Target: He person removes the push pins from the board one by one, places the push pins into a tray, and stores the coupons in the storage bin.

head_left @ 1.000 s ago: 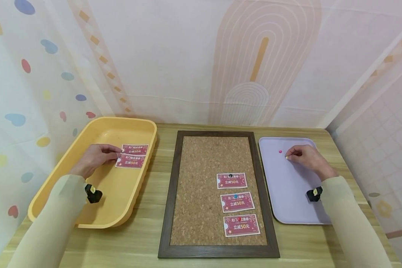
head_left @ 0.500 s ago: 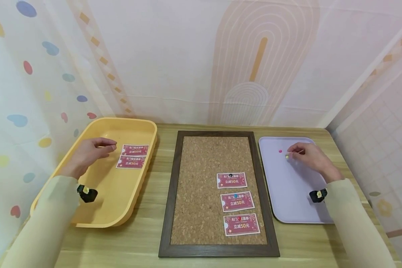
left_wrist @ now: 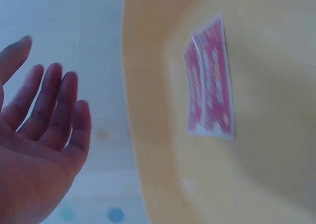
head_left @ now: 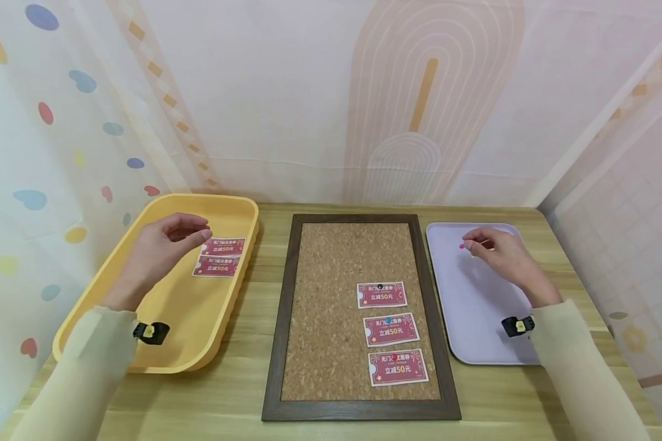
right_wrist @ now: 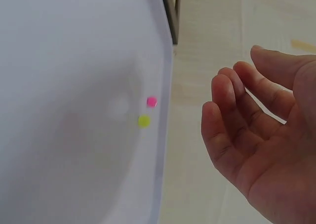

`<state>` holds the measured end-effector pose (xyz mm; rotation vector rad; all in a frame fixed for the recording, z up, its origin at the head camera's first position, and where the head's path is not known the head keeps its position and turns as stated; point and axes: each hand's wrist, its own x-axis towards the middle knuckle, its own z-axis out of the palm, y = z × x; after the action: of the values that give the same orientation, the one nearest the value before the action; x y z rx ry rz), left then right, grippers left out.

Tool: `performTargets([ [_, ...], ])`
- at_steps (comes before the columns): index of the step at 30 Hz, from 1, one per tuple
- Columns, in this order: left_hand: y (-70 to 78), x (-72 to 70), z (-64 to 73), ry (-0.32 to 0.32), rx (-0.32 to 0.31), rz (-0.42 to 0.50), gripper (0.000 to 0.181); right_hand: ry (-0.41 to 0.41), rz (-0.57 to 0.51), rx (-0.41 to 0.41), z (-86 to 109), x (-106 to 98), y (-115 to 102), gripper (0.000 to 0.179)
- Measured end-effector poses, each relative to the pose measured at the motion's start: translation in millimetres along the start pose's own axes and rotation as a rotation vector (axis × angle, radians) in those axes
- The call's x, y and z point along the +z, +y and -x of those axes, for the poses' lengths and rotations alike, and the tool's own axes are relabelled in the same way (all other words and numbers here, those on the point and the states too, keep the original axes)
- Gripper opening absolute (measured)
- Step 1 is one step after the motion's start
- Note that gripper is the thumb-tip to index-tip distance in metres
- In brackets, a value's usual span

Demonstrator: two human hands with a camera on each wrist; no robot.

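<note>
My left hand (head_left: 157,254) hovers over the yellow tub (head_left: 190,331), its fingers bent loosely and nothing in them. Two red coupons with white edges, an upper coupon (head_left: 228,247) and a lower coupon (head_left: 217,267), lie one above the other in the tub, just beyond the fingertips. Over the lavender tray (head_left: 469,318) is my right hand (head_left: 502,260), relaxed and holding nothing. Below it, a pink round-headed pin (right_wrist: 151,101) and a yellow round-headed pin (right_wrist: 143,121) sit close together on the tray near its far edge. The head view mostly hides the yellow pin behind the fingers.
Between tub and tray lies a cork board (head_left: 331,306) in a dark wooden frame. On its right side several coupons are pinned in a column: one with a black pin (head_left: 380,286), one blue (head_left: 388,320), one red (head_left: 394,357). A patterned cloth hangs behind the table.
My left hand has come away from the coupons, lifting and then shifting right above them. The right hand has let go of the yellow pin, leaving it on the tray by the pink one.
</note>
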<state>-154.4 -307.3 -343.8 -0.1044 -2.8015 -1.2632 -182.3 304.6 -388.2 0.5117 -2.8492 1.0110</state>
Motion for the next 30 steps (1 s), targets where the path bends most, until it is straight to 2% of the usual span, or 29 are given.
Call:
performTargets([
  [3, 16.5, 9.6, 4.1, 0.036, 0.033, 0.007, 0.04, 0.016, -0.001, -0.01, 1.4, 3.1, -7.2, 0.018],
  [6, 29.0, 19.7, 6.8, 0.063, 0.087, 0.023, 0.034, 0.023, -0.004, 0.012, 4.0, 7.4, -15.2, 0.019],
  [11, 48.2, 35.0, 12.9, 0.079, 0.168, 0.091, 0.027, 0.059, -0.03, 0.0, 7.1, 18.8, -25.9, 0.015],
  [15, 61.9, 47.8, 18.7, 0.06, 0.177, 0.124, 0.025, 0.071, -0.043, -0.02, 8.8, 28.5, -31.9, 0.014],
  [20, 73.9, 67.3, 22.4, 0.031, 0.212, 0.099, 0.022, 0.057, -0.057, -0.026, 10.3, 38.3, -40.8, 0.015],
  [30, 91.7, 115.0, 27.2, -0.07, 0.378, 0.041, 0.023, -0.012, -0.11, -0.037, 13.5, 51.0, -59.5, 0.014],
])
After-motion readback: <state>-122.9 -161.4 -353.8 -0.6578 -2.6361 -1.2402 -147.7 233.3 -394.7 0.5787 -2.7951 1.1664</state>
